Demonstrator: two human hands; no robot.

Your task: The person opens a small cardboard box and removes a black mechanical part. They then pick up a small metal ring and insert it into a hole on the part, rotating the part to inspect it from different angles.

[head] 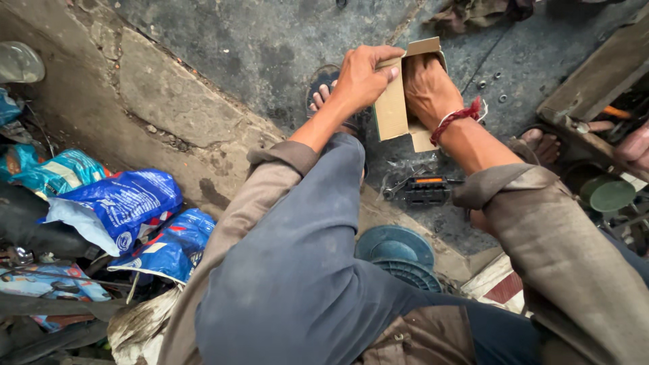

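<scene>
1. The left hand [362,76] is clamped on the small brown cardboard box [394,101], thumb over the top edge and fingers curled round the near side panel, holding it up above the dark concrete floor [270,40].
2. The right hand [426,84] is plunged into the box's open end. Its fingers are hidden inside, so whether they are open or closed on anything cannot be told. A red thread band [460,116] circles that wrist.
3. The box sits between both hands, out past the raised knee in grey trousers [304,257], with one flap [424,46] standing open at the top.
4. Down on the floor below the box lies a black bicycle pedal with an orange reflector [426,190].
5. Small metal nuts [492,84] are scattered on the floor to the right of the box.
6. Off to the left, blue plastic bags [118,206] are heaped beside a stone kerb [169,94].
</scene>
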